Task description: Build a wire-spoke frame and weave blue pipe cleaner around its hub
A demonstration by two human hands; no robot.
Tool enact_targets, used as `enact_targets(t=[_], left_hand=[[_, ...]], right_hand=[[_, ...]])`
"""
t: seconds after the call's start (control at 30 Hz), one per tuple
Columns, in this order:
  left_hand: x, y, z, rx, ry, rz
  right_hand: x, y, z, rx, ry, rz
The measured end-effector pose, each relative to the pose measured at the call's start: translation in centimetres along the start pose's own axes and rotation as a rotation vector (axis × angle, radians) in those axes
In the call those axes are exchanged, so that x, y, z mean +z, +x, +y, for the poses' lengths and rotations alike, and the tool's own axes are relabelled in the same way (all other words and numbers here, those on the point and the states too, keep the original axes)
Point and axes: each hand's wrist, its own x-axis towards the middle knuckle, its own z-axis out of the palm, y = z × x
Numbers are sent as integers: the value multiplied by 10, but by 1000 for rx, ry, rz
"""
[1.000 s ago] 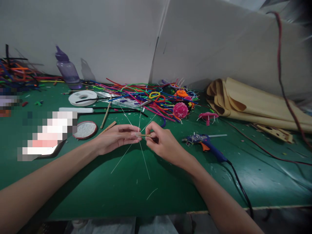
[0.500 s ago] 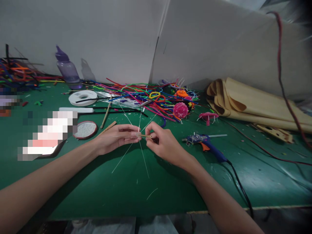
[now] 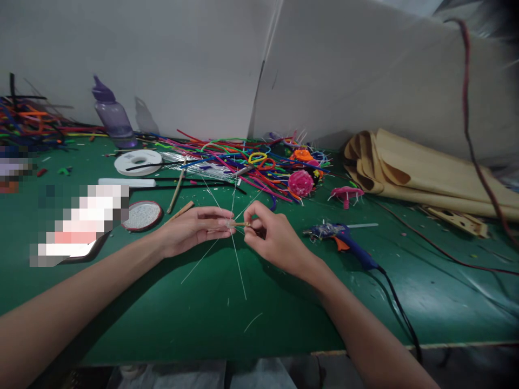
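My left hand (image 3: pixel 188 229) is closed at the fingertips on the hub of several thin, clear strands (image 3: pixel 239 265), which fan out in different directions over the table. A thin wooden stick (image 3: pixel 240 223) runs from that hub to my right hand (image 3: pixel 273 235), whose thumb and fingers pinch its other end. Both hands hover above the green tabletop (image 3: pixel 203 324), close together but apart. How the strands join the stick is too small to make out. A blue glue gun (image 3: pixel 352 248) with an orange trigger lies to the right of my right hand.
Colourful pipe cleaners (image 3: pixel 227 154) spread along the wall, with a pink pompom-like piece (image 3: pixel 300 183) among them. On the left are a purple bottle (image 3: pixel 114 121), a white spool (image 3: pixel 121 163), a round dish of white grains (image 3: pixel 141 216) and a blurred-out phone-like object. Folded brown paper (image 3: pixel 425 167) lies right.
My right hand has shifted slightly right, showing more of the stick. The strands have turned a little about their hub. My left hand stays almost where it was.
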Motion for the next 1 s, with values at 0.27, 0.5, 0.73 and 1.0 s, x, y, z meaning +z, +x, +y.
enact_targets(t=[0.27,0.5,0.73,1.0], left_hand=[[0,0,0,-23,-11,-27],[0,-1,0,-16,5,-67],[3,-2,2,-22,11,-58],[4,-2,3,-30,44,-33]], right_hand=[[0,0,1,3,-9,-25],[-1,0,0,16,26,-18],[-4,-1,4,75,157,110],[-5,0,3,79,202,41]])
